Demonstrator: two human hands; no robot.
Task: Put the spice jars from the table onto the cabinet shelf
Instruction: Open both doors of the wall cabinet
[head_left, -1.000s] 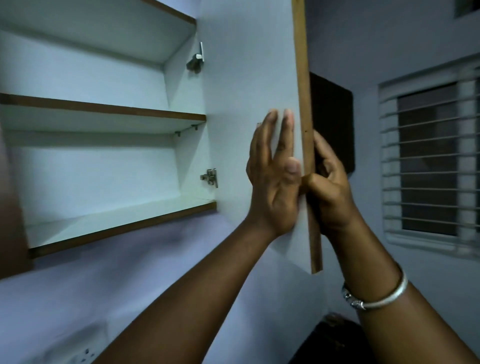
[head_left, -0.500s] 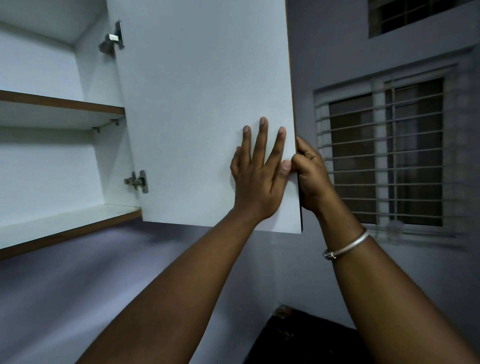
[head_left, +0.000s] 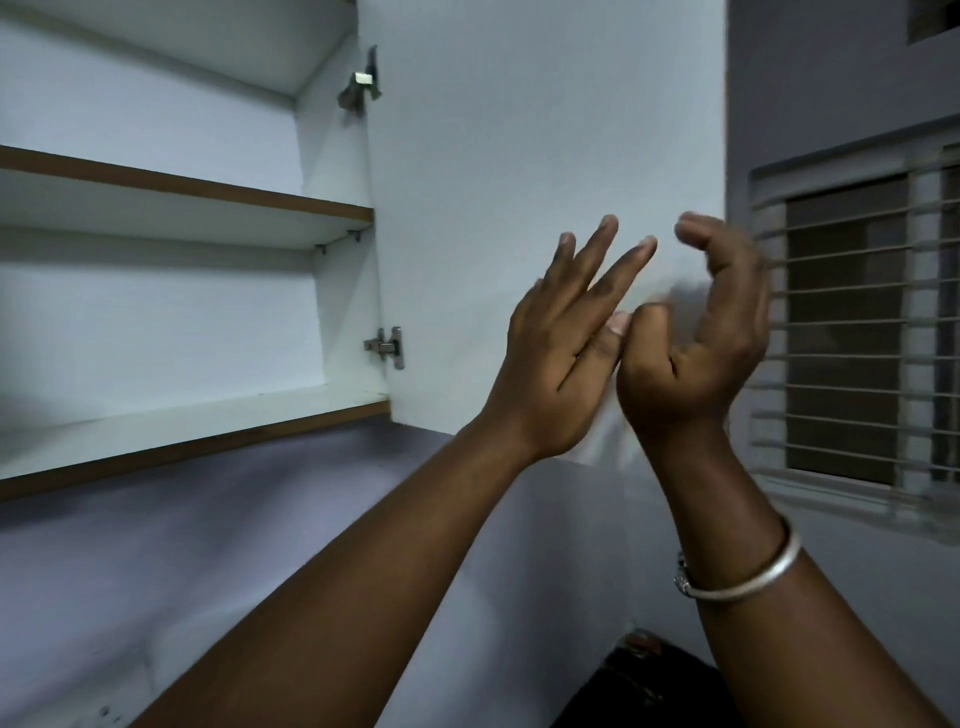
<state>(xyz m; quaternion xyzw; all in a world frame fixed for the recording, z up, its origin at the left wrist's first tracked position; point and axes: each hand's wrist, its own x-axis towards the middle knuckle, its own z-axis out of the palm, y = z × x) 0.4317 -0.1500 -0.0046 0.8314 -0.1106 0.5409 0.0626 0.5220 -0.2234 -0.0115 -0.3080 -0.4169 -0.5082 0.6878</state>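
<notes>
The white wall cabinet stands open with bare shelves: a lower shelf and a middle shelf, both edged in brown. Its door is swung wide to the right. My left hand is raised in front of the door's inner face, fingers spread, holding nothing. Close beside it, my right hand is blurred, fingers curled loosely and off the door edge, with a silver bangle on the wrist. No spice jars or table are in view.
Two metal hinges join the door to the cabinet side. A barred window fills the right wall. A dark object lies low down at the bottom. The wall below the cabinet carries a socket.
The door swung further open to the right. Both hands have come off it: the left palm lifted from its face, the right let go of its edge.
</notes>
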